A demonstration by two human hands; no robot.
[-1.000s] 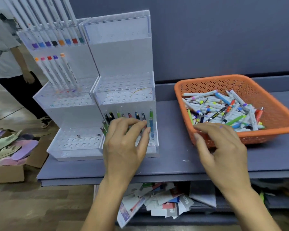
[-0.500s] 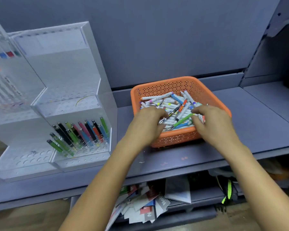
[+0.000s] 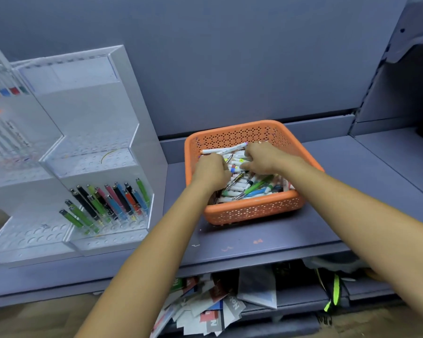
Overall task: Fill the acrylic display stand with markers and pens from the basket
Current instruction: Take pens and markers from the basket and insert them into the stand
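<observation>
From my end, the orange basket sits on the grey shelf, heaped with markers and pens. Both hands are down in the heap, the left hand by the basket's left wall and the right hand toward the back, fingers curled into the pile (whether either pinches a pen I cannot tell). Left of the basket, apart from it, stands the acrylic display stand, its lowest tier holding tilted coloured pens. Loose papers lie underneath.
</observation>
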